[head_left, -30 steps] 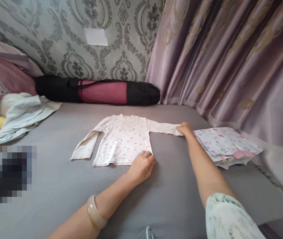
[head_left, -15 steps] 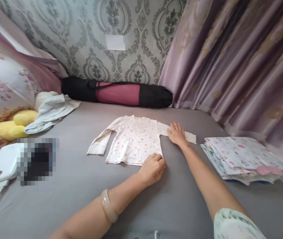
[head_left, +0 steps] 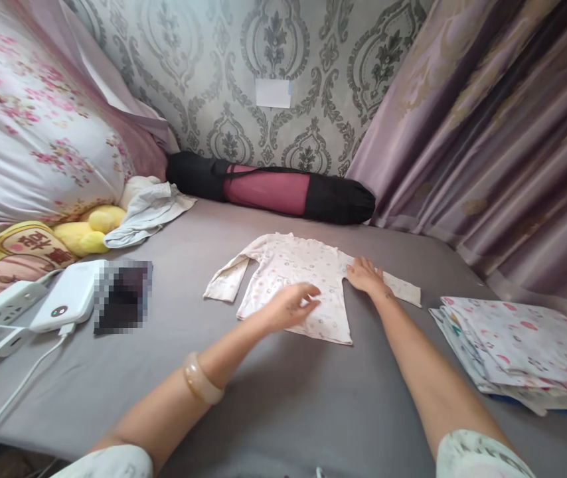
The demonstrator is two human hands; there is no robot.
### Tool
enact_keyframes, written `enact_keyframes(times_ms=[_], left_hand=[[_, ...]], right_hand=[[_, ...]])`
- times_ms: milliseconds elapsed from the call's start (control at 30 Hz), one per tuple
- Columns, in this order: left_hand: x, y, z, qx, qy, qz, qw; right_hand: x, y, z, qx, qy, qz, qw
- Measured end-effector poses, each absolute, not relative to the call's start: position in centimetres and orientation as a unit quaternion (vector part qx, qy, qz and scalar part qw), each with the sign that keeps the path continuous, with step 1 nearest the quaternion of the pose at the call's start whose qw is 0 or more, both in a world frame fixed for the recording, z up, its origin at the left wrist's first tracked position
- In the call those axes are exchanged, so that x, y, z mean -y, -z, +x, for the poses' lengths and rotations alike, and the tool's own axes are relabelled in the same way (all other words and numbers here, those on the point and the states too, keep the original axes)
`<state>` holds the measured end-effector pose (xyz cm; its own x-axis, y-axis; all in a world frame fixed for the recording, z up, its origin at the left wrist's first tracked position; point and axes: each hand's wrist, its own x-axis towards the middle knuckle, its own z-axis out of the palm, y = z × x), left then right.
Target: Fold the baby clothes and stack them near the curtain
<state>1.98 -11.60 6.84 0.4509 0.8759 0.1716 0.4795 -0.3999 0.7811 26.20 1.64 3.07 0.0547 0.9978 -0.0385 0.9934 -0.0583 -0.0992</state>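
Observation:
A small white long-sleeved shirt point(head_left: 308, 262) with a tiny coloured print lies spread on the grey bed sheet point(head_left: 273, 398), neck end away from me. Its left sleeve bends down toward me, and the right sleeve stretches out to the right. My left hand point(head_left: 293, 307), with a pale bangle on the wrist, is over the lower part of the shirt, fingers apart and holding nothing. My right hand point(head_left: 366, 275) rests flat with spread fingers where the right sleeve meets the body.
Folded printed cloths point(head_left: 527, 345) are stacked at the right. A black and pink rolled bag point(head_left: 268, 189) lies along the wall. At the left are a grey cloth point(head_left: 147, 212), a yellow plush point(head_left: 84, 236), a white power bank point(head_left: 69, 295), a power strip point(head_left: 7, 305) and a blurred dark object point(head_left: 124, 295).
My left hand has let go of the shirt's lower right corner, opened and moved left over the hem. My right hand has shifted inward along the sleeve. The view has turned left.

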Motion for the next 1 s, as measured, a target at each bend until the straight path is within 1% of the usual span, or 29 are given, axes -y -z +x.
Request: enact_keyframes(times_ms=[67,133,200,267,367,467,533,633,700,800,833,867,900,1000], left_hand=[[10.2,-7.4,-2.3,-0.502,-0.329,0.740,0.304],[9.2,-7.4,-6.5,-0.593,-0.354,0.682,0.240],[8.7,-6.8,-10.2,-0.672,-0.342,0.625,0.202],[8.8,-6.0,-13.1,-0.734,-0.310,0.579,0.174],[9.6,-5.2,-15.8,-0.767,-0.269,0.542,0.212],[10.4,-5.2,-16.9,-0.761,-0.251,0.528,0.281],[10.5,-5.3,-17.0,-0.761,-0.229,0.523,0.308],[10.1,-5.4,-16.4,-0.766,-0.200,0.525,0.313],[9.6,-5.5,-15.9,-0.771,-0.179,0.530,0.305],[8.9,-5.9,-15.2,-0.767,-0.118,0.551,0.306],[8.6,-6.2,-15.1,-0.763,-0.103,0.568,0.290],[8.4,-6.6,-15.1,-0.758,-0.100,0.592,0.254],[8.1,-7.0,-15.1,-0.753,-0.107,0.619,0.193],[7.4,-7.9,-15.9,-0.727,-0.146,0.669,-0.059]], right_hand=[[-1.8,-3.5,23.1,0.714,-0.035,-0.699,0.033],[-2.1,-3.7,19.6,0.755,-0.062,-0.652,0.031],[-2.6,-3.5,16.3,0.758,-0.089,-0.645,0.025],[-3.3,-3.1,14.0,0.745,-0.095,-0.659,0.040],[-4.1,-2.2,12.6,0.718,-0.104,-0.686,0.056],[-4.4,-1.6,12.7,0.714,-0.103,-0.690,0.059],[-4.4,-1.6,12.6,0.711,-0.096,-0.694,0.069],[-4.3,-2.0,11.4,0.722,-0.060,-0.681,0.108],[-4.2,-2.3,9.7,0.753,-0.051,-0.641,0.139],[-4.2,-2.6,6.8,0.795,-0.107,-0.577,0.153],[-4.2,-2.6,6.0,0.799,-0.131,-0.566,0.152],[-4.2,-2.5,5.2,0.798,-0.151,-0.564,0.150],[-4.1,-2.4,4.7,0.793,-0.166,-0.567,0.149],[-3.9,-1.8,4.0,0.777,-0.179,-0.585,0.149]])
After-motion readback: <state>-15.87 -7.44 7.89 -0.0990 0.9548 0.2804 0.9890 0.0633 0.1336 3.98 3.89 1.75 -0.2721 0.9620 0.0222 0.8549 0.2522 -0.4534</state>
